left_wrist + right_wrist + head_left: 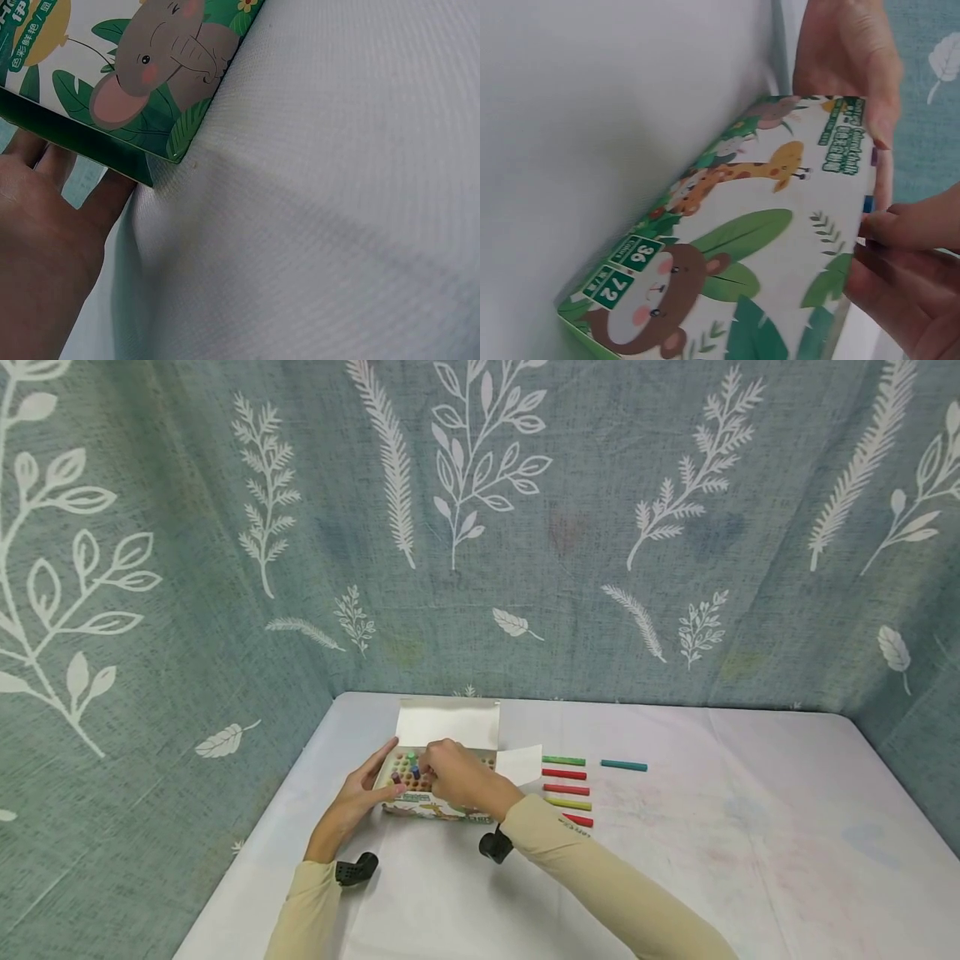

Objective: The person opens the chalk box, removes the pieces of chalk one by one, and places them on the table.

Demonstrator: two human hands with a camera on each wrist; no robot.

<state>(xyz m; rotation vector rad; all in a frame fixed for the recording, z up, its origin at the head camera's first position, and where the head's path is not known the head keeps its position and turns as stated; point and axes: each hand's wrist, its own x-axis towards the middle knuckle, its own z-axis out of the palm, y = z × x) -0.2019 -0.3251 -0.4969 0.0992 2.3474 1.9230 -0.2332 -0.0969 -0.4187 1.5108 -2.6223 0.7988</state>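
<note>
Left grip (358, 795) clasps the white, animal-printed box (731, 225); whether right grip (456, 772) holds anything, I cannot tell.

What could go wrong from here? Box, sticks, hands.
1. The right hand works right beside the upright blue stick; its fingers may knock that stick.
2. In the head view the right sleeve partly covers the nearest red stick; a low sweep of that arm could roll it.
3. The left hand holds only one end of the box; a hard push could swing the other end.
</note>
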